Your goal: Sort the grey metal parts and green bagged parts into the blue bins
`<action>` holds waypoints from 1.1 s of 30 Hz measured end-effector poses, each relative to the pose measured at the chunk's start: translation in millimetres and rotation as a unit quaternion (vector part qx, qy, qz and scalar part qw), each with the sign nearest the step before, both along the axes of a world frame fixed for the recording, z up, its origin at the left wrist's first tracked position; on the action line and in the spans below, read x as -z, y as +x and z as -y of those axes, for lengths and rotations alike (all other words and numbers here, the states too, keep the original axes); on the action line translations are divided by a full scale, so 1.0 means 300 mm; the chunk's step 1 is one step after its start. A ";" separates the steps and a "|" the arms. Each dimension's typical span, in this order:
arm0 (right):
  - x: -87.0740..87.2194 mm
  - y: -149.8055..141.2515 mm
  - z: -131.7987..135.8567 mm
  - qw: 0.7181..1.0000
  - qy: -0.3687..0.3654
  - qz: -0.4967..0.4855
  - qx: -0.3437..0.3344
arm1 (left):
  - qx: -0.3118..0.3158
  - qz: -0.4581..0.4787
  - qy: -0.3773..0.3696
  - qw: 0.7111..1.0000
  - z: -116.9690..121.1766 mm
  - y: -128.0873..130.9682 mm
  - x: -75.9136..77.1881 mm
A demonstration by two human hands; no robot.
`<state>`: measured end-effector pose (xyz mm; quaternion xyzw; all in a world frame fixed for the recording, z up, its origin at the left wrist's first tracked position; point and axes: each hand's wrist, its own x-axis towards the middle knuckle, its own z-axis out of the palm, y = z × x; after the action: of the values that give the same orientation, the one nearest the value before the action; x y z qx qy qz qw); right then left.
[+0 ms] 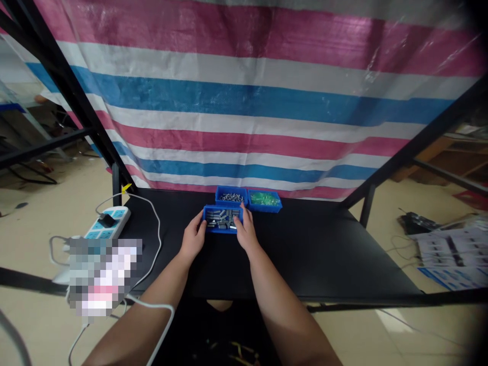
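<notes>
Between my two hands is a small blue plastic bin (223,231) with several silvery metal cylindrical pieces (220,218) in it. My left hand (193,236) grips its left end, thumb on the near side of the rim. On the right end, my right hand (246,230) is closed round the wall, its thumb reaching over the rim. Just behind stand two more blue bins: one (231,189) with small shiny metal parts (232,197), the other (266,208) with green pieces (264,199) too small to name.
The bins are on a black tabletop (324,244) in a black metal frame (368,206). At left lies a white power strip (124,217) with a black plug (107,219), white cables (159,231) and a blurred-out item (109,277). A striped sheet (244,96) hangs behind.
</notes>
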<state>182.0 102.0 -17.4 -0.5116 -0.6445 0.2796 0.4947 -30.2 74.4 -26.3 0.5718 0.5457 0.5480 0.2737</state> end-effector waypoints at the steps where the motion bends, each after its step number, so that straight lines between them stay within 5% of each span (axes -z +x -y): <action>1: 0.001 -0.001 0.001 1.000 -0.005 0.004 -0.002 | -0.002 -0.007 0.002 1.000 0.000 0.001 -0.001; 33: -0.037 -0.015 0.040 0.997 0.018 -0.020 -0.079 | -0.008 0.053 0.047 0.997 0.030 0.016 -0.050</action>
<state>177.4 89.9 -6.3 -0.4446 -0.6778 0.3166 0.4926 -25.4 65.4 -11.2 0.5497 0.5082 0.6052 0.2706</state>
